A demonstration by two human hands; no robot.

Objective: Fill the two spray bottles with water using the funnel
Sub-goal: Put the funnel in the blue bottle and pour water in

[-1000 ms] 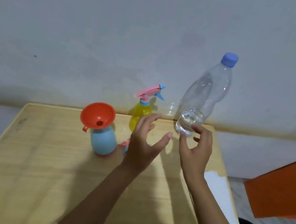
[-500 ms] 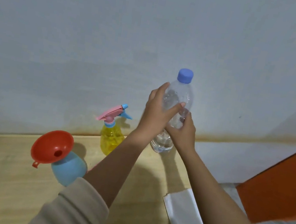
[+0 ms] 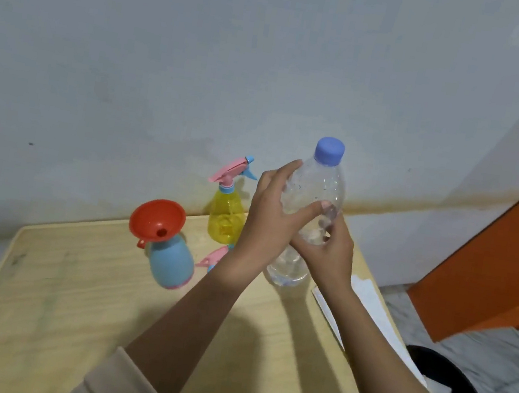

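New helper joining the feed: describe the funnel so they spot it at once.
On the table by the wall, look left of the yellow bottle. The funnel sits atop the blue bottle. It is the only red cone among bottles.

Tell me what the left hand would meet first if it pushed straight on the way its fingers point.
The water bottle: the left hand grips its upper body. Beyond it, probably only the wall, though depth is unclear.
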